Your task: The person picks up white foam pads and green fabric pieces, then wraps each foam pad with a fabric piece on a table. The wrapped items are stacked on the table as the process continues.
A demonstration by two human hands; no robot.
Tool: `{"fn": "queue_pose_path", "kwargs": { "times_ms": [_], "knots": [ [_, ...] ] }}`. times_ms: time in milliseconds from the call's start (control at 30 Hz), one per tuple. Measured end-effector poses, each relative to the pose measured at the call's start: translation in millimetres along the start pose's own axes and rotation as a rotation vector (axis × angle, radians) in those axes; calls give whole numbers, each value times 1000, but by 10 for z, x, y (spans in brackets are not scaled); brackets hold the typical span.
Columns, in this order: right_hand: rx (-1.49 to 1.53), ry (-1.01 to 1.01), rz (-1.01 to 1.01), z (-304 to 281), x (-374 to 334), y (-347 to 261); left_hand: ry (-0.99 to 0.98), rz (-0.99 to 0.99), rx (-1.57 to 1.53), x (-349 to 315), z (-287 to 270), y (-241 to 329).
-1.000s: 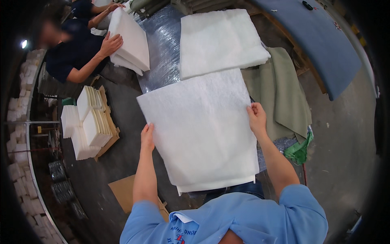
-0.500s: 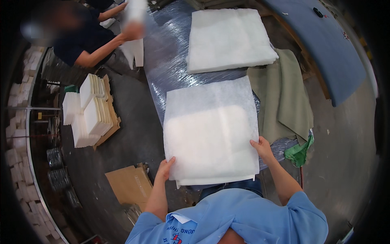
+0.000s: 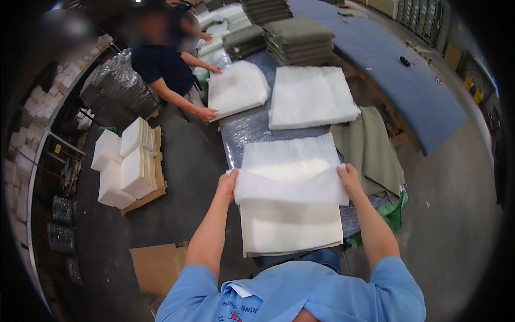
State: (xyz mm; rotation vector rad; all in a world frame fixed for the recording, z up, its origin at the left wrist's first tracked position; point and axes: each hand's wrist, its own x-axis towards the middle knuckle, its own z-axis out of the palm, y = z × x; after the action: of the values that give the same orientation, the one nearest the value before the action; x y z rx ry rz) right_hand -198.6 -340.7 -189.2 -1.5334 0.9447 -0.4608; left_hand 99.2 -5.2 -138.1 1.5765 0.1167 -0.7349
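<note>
In the head view, the left hand (image 3: 227, 182) and the right hand (image 3: 350, 180) each pinch an end of a fold in a white sheet (image 3: 292, 185) of fluffy wadding, fingers closed on the material at its left and right edges. The hands are spread to the sheet's full width, which seems meant to keep the fold straight and taut so its edges line up with the layers below. The sheet lies on top of a pile (image 3: 289, 231) of like white pieces at the near end of the bench (image 3: 252, 126), which is covered in shiny film; the pile overhangs the near edge slightly, close to the person's body. The folded strip runs left to right across the view, so its long axis is crosswise to the bench, with the fold line between the two hands and the far part of the sheet lying flat away from the person. Farther along the bench rests another white pad (image 3: 311, 96), and to its left a second person's hands press on a third pad (image 3: 236, 88). An olive cloth (image 3: 370, 147) drapes over the bench's right side. On the floor to the left, white blocks (image 3: 129, 163) are stacked on a board, and a flat piece of cardboard (image 3: 158, 265) lies nearer.
</note>
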Motion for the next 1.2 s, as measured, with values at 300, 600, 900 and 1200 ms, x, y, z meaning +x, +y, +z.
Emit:
{"fn": "queue_pose_path", "kwargs": {
  "times_ms": [300,600,900,1200],
  "knots": [
    [331,28,-127,-113,-347,-893,-115,267,-193,-787,-305,617],
    [124,29,95,3,-1129,577,24,-37,-113,-1067,-800,-1471],
    [-169,167,49,66,-1224,1176,184,-58,47,-1004,-754,-1980],
    [-222,257,-93,-33,-1232,981,234,221,278,-1062,-780,-1976]
  ]
}}
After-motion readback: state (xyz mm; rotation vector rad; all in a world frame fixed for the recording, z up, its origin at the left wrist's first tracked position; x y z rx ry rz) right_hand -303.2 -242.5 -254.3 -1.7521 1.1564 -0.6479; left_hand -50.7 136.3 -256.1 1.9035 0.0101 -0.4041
